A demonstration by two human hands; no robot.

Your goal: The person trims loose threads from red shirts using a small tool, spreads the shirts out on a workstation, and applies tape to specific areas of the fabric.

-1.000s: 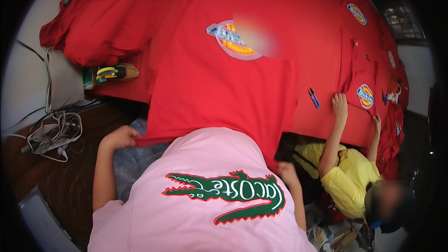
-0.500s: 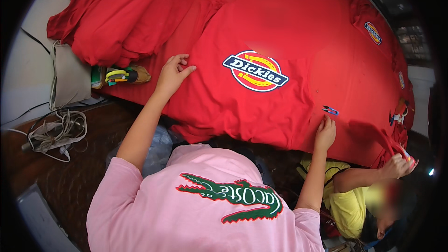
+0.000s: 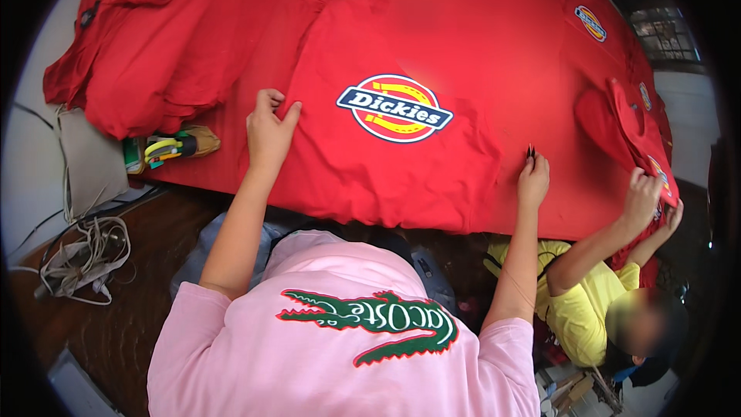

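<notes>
A red shirt (image 3: 363,177) lies spread before me with a round yellow, white and dark blue logo patch (image 3: 395,108) on its front. My left hand (image 3: 270,131) rests at the shirt's left edge, fingers slightly bent and thumb apart, with nothing seen in it. To the right of the shirt, my right hand (image 3: 534,179) is closed around small thread snips (image 3: 531,152). Only their dark pointed tips show above my fingers; the handles are hidden. They point away from me, over the red cloth-covered table.
A heap of red garments (image 3: 154,54) lies at the far left. By it sits an open box (image 3: 202,140) with a yellow tape roll (image 3: 160,151). Cables (image 3: 89,259) hang at the left. At the right, a person in yellow (image 3: 575,316) handles another red garment (image 3: 610,127).
My right hand has picked up the thread snips from the table. The view has shifted, so the shirt sits further left and higher. The other person now has both hands on the red garment.
</notes>
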